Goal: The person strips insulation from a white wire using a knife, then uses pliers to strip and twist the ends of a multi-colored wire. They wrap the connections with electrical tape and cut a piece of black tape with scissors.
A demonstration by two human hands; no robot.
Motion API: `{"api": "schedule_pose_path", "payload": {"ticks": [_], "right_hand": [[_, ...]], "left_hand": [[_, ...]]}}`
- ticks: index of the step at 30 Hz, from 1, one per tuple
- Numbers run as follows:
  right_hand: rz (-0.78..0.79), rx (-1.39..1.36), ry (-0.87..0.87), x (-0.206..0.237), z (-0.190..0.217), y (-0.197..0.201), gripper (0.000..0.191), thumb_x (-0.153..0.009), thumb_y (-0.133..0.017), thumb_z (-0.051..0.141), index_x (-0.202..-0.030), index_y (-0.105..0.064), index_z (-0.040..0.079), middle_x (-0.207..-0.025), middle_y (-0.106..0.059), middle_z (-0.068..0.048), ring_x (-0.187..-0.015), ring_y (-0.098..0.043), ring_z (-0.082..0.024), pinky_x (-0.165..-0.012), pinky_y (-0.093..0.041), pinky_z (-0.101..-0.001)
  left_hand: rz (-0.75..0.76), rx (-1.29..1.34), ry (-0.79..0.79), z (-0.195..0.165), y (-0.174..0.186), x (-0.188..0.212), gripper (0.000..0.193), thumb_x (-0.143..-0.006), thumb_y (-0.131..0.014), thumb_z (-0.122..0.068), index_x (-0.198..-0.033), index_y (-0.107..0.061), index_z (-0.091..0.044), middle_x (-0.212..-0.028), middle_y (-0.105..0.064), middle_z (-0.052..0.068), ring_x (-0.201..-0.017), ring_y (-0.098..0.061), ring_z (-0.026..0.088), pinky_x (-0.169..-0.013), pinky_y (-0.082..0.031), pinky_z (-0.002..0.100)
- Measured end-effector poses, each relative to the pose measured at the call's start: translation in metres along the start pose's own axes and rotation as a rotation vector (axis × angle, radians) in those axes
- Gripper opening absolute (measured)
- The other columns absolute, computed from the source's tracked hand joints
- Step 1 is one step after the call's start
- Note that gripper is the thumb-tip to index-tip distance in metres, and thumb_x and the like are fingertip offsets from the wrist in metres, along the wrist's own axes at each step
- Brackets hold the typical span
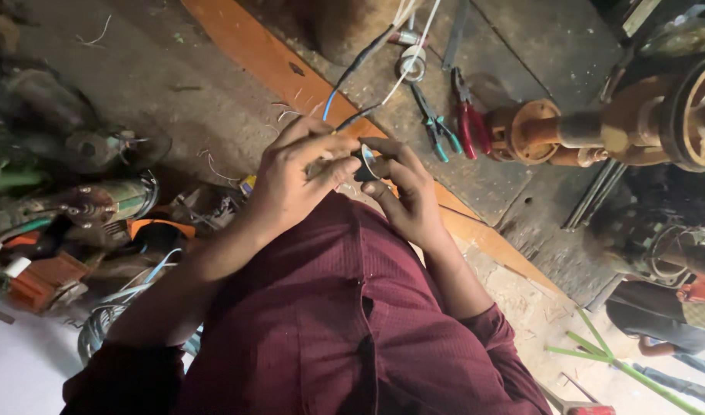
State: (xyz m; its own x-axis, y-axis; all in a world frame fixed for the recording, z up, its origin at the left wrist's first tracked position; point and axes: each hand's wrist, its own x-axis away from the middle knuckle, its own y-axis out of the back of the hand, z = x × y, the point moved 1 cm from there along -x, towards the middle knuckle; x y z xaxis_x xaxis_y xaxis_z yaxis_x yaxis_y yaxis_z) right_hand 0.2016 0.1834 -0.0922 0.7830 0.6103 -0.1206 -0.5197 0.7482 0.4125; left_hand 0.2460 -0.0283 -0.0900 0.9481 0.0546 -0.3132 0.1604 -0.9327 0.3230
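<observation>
Left hand (295, 180): grip pinches black wire (358, 117) | Right hand (410, 192): grip pinches black tape roll (367, 163) | Nearby: red-handled pliers (467, 115) on surface (521, 184)

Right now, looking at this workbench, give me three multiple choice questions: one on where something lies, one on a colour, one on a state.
1. Where do the red-handled pliers lie?
A. on the bench beyond the hands
B. in the left hand
C. on the floor

2. What colour is the person's shirt?
A. white
B. maroon
C. yellow

3. How are the left hand and right hand?
A. both flat and open
B. one behind the back
C. both closed on a small dark part with wires

Answers: 1 A, they rest beside the teal-handled pliers; 2 B, dark red cloth; 3 C, fingers pinch it.
</observation>
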Motion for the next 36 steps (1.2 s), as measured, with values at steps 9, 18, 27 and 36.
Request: {"api": "schedule_pose_path", "payload": {"ticks": [9,18,27,36], "right_hand": [[-0.034,-0.23,-0.076,0.005,0.014,-0.016,0.02,-0.102,-0.069,0.02,-0.109,-0.064,0.002,-0.146,-0.06,-0.014,-0.123,-0.064,-0.026,-0.104,-0.053,-0.038],[-0.215,-1.197,0.07,-0.03,0.017,0.026,0.029,-0.097,-0.076,0.029,-0.12,-0.069,0.013,-0.155,-0.049,-0.019,-0.113,-0.057,-0.016,-0.094,-0.049,-0.0226],[-0.345,-1.309,0.103,-0.025,0.021,0.012,0.018,-0.103,-0.071,0.028,-0.115,-0.069,0.015,-0.165,-0.033,-0.024,-0.155,-0.042,-0.025,-0.105,-0.05,-0.0247],[-0.237,-0.699,-0.151,0.0,0.01,-0.018,0.034,-0.104,-0.066,0.029,-0.122,-0.068,0.0,-0.128,-0.064,-0.014,-0.11,-0.067,-0.021,-0.101,-0.051,-0.0363]], "left_hand": [[-0.027,-0.103,-0.128,0.015,0.016,-0.001,0.016,-0.101,-0.073,-0.013,-0.108,-0.061,-0.003,-0.109,-0.061,0.014,-0.102,-0.066,0.031,-0.088,-0.054,0.041],[0.16,-0.05,-0.115,0.016,0.026,-0.03,0.022,-0.097,-0.058,0.003,-0.119,-0.053,0.003,-0.108,-0.066,0.017,-0.103,-0.069,0.036,-0.089,-0.056,0.042],[0.285,0.074,-0.102,-0.002,0.045,-0.031,0.012,-0.094,-0.061,-0.001,-0.105,-0.058,0.002,-0.112,-0.061,0.018,-0.097,-0.067,0.037,-0.084,-0.053,0.043],[0.303,0.065,-0.059,0.009,0.049,-0.035,0.015,-0.094,-0.066,-0.005,-0.106,-0.06,0.0,-0.101,-0.067,0.018,-0.095,-0.068,0.037,-0.081,-0.052,0.045]]}}
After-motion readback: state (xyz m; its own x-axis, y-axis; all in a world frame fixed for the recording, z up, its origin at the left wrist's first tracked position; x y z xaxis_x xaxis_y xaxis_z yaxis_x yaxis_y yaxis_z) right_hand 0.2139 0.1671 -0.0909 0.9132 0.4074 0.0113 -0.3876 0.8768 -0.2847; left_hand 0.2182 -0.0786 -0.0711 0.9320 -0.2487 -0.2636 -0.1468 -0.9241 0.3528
